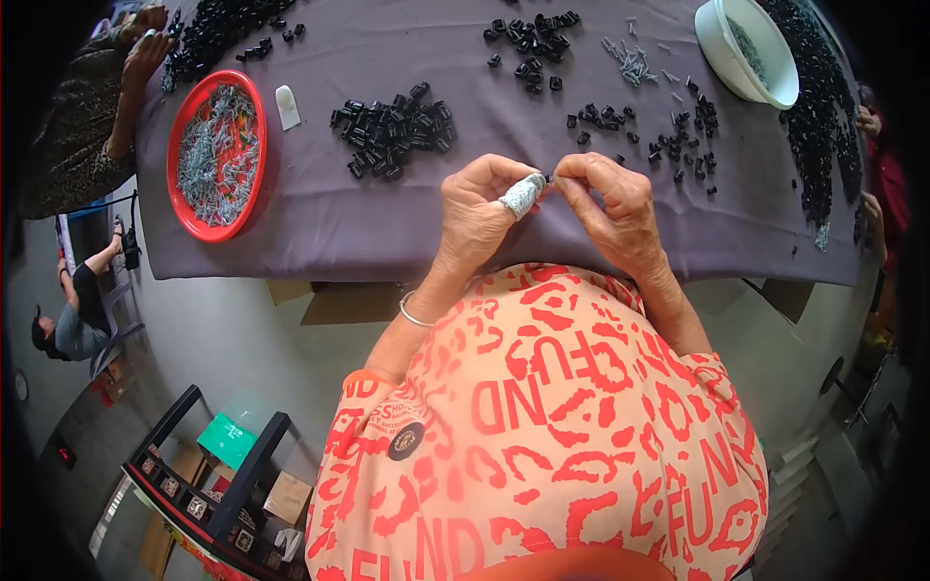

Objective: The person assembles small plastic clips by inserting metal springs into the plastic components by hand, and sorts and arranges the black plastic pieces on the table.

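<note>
So the left hand [475, 208] and right hand [615, 208] were just above the table's front edge, fingertips pinched together on a tiny dark piece [548, 179] mid-frame, mostly covered, shape hard to make out. Bare purple-grey cloth [325, 213] gave elbow room left toward the red basin [217, 232]; a black clip pile [392, 134] sat upper centre. Upper right, a white tub [715, 48] got clipped by the frame. Grey floor [223, 310] showed below, left.

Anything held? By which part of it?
A small dark piece, between left grip and right grip; which part is held is too small to tell.
</note>
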Available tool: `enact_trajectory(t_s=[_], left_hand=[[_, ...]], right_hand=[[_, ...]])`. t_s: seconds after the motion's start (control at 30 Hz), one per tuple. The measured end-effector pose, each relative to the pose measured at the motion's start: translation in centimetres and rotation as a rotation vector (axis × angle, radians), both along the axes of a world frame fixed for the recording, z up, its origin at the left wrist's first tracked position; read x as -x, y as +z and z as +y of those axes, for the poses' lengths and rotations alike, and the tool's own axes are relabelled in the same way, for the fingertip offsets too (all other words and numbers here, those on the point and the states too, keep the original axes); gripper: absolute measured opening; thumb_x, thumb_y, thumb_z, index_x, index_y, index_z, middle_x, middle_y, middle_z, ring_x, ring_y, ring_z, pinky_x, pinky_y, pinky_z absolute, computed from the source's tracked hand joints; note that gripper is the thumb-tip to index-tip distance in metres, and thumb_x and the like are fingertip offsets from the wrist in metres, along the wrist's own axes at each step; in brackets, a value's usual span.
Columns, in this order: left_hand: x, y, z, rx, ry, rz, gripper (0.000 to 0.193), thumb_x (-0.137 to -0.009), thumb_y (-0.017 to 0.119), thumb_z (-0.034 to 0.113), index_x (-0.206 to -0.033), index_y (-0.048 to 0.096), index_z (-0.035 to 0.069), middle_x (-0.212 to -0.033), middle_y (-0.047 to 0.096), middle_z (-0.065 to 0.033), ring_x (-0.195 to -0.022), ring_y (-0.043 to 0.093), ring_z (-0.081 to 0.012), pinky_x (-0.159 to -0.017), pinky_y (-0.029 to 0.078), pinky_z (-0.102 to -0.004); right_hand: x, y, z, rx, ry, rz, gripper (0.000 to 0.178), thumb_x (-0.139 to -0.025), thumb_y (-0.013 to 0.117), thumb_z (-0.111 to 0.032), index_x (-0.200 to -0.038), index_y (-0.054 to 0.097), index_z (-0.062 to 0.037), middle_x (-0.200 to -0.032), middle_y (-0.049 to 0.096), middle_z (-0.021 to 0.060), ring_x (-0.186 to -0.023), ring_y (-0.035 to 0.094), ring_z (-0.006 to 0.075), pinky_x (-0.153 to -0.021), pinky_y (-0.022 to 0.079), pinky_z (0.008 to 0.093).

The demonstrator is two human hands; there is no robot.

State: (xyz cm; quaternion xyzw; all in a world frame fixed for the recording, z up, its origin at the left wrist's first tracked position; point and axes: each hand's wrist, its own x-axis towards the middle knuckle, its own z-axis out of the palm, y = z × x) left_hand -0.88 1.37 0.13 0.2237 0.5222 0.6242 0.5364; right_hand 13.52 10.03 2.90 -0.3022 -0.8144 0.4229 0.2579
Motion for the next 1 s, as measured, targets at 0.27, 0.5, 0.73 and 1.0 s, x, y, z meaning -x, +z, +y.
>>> enact_trajectory(t_s=[0.27, 0.5, 0.73, 1.0], left_hand=[[0.2, -0.2, -0.2, -0.013, -0.030, 0.012, 0.011, -0.083, 0.067, 0.000, -0.092, 0.062, -0.003, -0.083, 0.067, -0.0084, -0.076, 0.064, -0.0116, -0.067, 0.053, -0.0219], [0.4, -1.0, -0.4, -0.090, 0.007, -0.147, 0.010, -0.083, 0.066, 0.001, -0.091, 0.061, -0.002, -0.083, 0.067, -0.0090, -0.075, 0.065, -0.0127, -0.067, 0.054, -0.0239], [0.2, -1.0, -0.1, -0.136, 0.069, -0.206, 0.011, -0.083, 0.068, 0.007, -0.088, 0.061, 0.000, -0.080, 0.067, -0.0077, -0.070, 0.063, -0.0118, -0.069, 0.052, -0.0267], [0.2, -1.3, -0.3, -0.121, 0.064, -0.179, 0.011, -0.084, 0.067, 0.007, -0.089, 0.061, 0.000, -0.080, 0.067, -0.0072, -0.071, 0.063, -0.0114, -0.070, 0.052, -0.0263]], right_hand=[[0.3, -0.2, 0.0, -0.096, 0.013, 0.036, 0.011, -0.078, 0.064, 0.005, -0.087, 0.058, 0.0003, -0.076, 0.061, 0.0087, -0.065, 0.060, 0.0177, -0.060, 0.047, 0.0262], [0.9, 0.2, 3.2, -0.226, -0.139, 0.043, 0.008, -0.082, 0.061, 0.002, -0.089, 0.061, -0.0005, -0.081, 0.061, 0.0079, -0.065, 0.058, 0.0152, -0.060, 0.047, 0.0257], [4.0, -3.5, 6.4, -0.646, -0.312, -0.415, 0.018, -0.077, 0.069, -0.023, -0.088, 0.064, -0.0113, -0.086, 0.058, 0.0011, -0.086, 0.054, 0.0225, -0.073, 0.040, 0.0376], [3.0, -2.5, 5.5, -0.576, -0.275, -0.209, 0.016, -0.078, 0.066, -0.006, -0.092, 0.060, -0.0060, -0.086, 0.064, 0.0045, -0.076, 0.061, 0.0182, -0.072, 0.045, 0.0319]])
